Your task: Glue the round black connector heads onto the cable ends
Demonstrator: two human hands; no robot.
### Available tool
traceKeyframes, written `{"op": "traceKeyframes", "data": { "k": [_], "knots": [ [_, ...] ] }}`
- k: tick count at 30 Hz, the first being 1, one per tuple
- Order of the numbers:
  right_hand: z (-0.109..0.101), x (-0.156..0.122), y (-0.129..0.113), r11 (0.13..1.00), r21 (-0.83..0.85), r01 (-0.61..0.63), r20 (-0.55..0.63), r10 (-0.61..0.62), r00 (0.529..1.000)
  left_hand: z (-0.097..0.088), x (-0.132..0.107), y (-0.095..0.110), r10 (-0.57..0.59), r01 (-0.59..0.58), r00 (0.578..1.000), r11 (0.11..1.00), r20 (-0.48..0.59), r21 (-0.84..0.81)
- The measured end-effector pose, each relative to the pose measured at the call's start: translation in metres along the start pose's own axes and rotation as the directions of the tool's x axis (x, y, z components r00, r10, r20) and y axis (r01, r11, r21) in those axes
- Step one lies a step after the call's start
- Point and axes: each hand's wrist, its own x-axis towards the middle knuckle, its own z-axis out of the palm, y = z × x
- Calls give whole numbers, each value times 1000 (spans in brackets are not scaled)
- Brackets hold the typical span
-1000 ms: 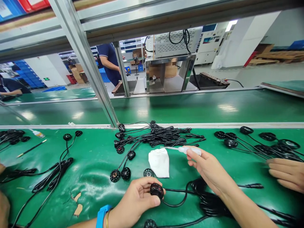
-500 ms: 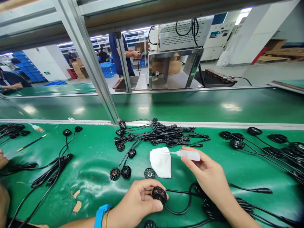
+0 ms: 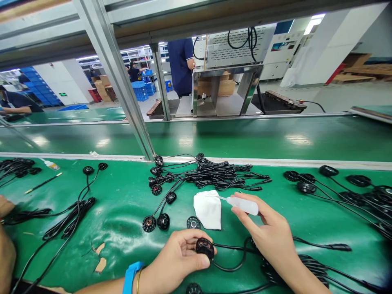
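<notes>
White nozzle (image 3: 221, 198), indistinct against cloth (image 3: 208, 214)

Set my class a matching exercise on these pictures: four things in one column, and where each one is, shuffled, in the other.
Things:
1. Cloth
2. Bottle nearest the cloth
3. Held black part
4. Blue band

Places:
A. In the left hand
B. Beside the gold-coloured bangle
C. Lying on the green surface
D. In the right hand

Pairs: 1-C; 2-D; 3-A; 4-B
</notes>
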Motion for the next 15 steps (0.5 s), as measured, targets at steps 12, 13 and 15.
{"op": "traceKeyframes", "data": {
  "k": [12,13,15],
  "knots": [
    [0,0,-3,993,41,-112,9,112,994,1,1,3,5,-6,1000,1000,-2,-24],
    [0,1,-3,984,62,-164,16,164,986,1,0,3,11,-11,1000,1000,-9,-27],
    [-1,2,-2,953,121,-277,37,275,961,2,0,4,28,-29,999,999,-30,-36]
  ]
}}
